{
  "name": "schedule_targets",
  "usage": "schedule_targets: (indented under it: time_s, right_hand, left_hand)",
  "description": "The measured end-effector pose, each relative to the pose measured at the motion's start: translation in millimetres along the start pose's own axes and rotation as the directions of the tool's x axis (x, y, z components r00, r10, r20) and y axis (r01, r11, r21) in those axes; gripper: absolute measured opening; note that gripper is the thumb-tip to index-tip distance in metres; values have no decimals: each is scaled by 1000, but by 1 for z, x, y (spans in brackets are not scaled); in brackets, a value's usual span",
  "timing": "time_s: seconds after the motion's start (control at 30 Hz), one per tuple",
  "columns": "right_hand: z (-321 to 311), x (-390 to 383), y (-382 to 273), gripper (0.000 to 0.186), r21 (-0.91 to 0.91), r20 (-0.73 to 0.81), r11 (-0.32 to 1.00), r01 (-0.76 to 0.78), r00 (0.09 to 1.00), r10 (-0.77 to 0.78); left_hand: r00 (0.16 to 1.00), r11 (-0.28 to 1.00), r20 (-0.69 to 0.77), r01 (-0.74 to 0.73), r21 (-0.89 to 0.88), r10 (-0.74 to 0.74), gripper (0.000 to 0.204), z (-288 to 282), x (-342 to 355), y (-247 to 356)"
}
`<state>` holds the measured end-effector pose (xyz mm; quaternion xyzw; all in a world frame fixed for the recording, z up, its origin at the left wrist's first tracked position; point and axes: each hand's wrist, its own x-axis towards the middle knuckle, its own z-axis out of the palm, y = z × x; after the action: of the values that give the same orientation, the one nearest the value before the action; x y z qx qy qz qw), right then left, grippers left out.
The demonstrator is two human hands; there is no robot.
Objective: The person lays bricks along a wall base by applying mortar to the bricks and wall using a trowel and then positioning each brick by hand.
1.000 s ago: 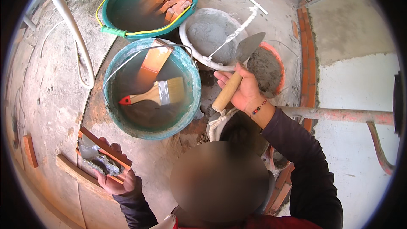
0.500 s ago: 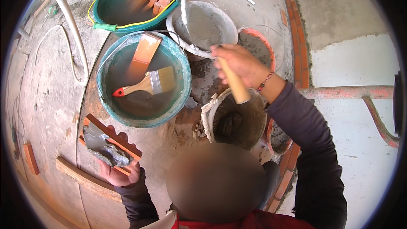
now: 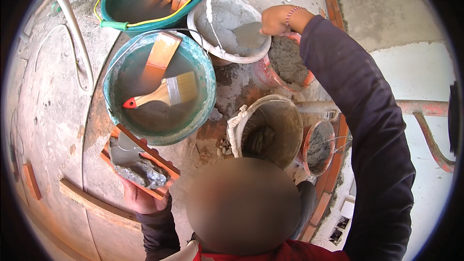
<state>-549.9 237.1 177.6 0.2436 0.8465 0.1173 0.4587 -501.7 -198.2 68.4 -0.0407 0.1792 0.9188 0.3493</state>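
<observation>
My left hand [image 3: 139,199] is closed around an orange brick [image 3: 167,166] held at the lower left. Wet grey mortar [image 3: 147,170] lies in a lump on its upper face, smoother at the far end. Away at the upper right, my right hand [image 3: 278,21] is shut on a trowel [image 3: 248,35]; the fingers hide its handle. The grey blade sits against the mortar in a whitish bucket [image 3: 241,59]. Close by the left hand stands a teal bucket [image 3: 212,84] of cloudy water, with a brush [image 3: 174,91] and a partly sunk brick [image 3: 162,55] in it.
A green bucket [image 3: 113,25] with water and broken bricks stands at the back. A red bucket [image 3: 290,63] of mortar, a deep bucket [image 3: 290,130] and a small orange bucket [image 3: 319,147] line the right. A timber strip [image 3: 96,203] lies at left; a pipe [image 3: 420,108] crosses at right.
My right hand has swung up and away, taking the trowel from above the deep bucket into the mortar of the whitish one. My left hand and its brick have shifted slightly right and nearer.
</observation>
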Motion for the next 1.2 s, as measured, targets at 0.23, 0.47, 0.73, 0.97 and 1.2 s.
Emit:
schedule_targets:
  time_s: [0.23, 0.47, 0.73, 0.97, 1.2]
  right_hand:
    - [22, 34, 5, 38, 507, 44, 857, 90, 991, -130]
    - [65, 32, 19, 37, 789, 21, 608, 92, 984, -176]
    - [101, -9, 43, 37, 922, -123, 362, 137, 990, -63]
    - [164, -118, 70, 36, 958, -212, 207, 201, 977, 32]
    - [259, -305, 77, 39, 980, -85, 196, 39, 968, 235]
  left_hand:
    - [1000, 999, -24, 11, 45, -10, 63, -4, -5, -6]
    - [998, 998, -16, 67, 15, -67, 59, 0, -3, -9]
    - [985, 991, 109, 132, 0, -131, 59, 8, 5, -17]
    - [923, 977, 324, 215, 8, -206, 54, 24, 11, -34]
    - [849, 937, 447, 344, -66, -281, 57, 41, 3, -56]
